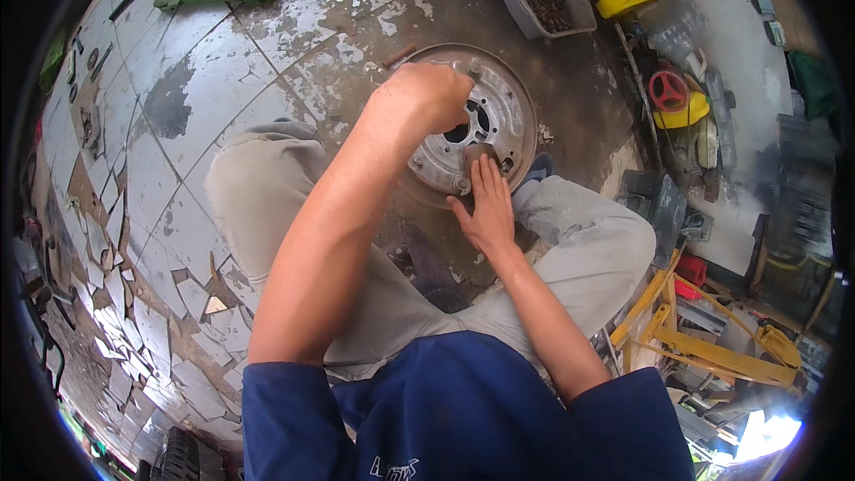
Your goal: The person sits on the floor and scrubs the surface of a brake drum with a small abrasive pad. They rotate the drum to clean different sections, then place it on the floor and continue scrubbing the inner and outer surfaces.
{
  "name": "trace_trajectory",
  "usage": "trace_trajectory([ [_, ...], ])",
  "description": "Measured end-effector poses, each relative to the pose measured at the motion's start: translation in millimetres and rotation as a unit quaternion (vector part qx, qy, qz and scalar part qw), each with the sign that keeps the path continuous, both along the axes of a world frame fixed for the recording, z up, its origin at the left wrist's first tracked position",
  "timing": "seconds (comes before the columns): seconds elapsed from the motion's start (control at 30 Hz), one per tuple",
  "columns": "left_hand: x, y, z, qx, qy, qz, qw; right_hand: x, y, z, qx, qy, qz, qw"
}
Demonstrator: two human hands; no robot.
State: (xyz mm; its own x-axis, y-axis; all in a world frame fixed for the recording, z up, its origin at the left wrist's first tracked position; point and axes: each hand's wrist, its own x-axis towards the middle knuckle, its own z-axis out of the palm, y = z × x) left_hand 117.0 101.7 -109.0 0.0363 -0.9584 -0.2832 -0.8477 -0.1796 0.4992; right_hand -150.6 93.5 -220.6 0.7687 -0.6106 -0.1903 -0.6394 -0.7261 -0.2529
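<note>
the round metal brake plate point(499, 120) lies flat on the dirty floor between my knees. it is grey and rusty, with a big hole in the middle and small bolts sticking up around that hole.

left hand point(426, 96): closed in a fist, arm extended | right hand point(485, 205): flat, fingers extended

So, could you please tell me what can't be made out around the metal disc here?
Head view only:
- Left hand: the fist hides whatever it holds.
- Metal disc: near rim covered by both hands.
- Right hand: fingertips hide the spot they press.
- Grey tub: contents too small to identify.
</note>
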Motion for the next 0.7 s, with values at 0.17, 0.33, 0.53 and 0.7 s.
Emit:
trace_trajectory([
  [0.17, 0, 5, 3, 0.056, -0.015, -0.028, 0.998, -22, 25, 2, 0.020, 0.046, -0.007, 0.999],
  [0.33, -5, -5, 2, 0.061, -0.025, -0.016, 0.998, 5, -1, -8, -0.014, 0.010, -0.011, 1.000],
  [0.53, -2, -7, -5, 0.067, -0.015, -0.048, 0.996, -13, 19, 4, 0.028, 0.023, -0.014, 0.999],
  [0.7, -3, -6, -8, 0.041, -0.022, -0.034, 0.998, 9, -1, 1, -0.004, 0.002, -0.002, 1.000],
])
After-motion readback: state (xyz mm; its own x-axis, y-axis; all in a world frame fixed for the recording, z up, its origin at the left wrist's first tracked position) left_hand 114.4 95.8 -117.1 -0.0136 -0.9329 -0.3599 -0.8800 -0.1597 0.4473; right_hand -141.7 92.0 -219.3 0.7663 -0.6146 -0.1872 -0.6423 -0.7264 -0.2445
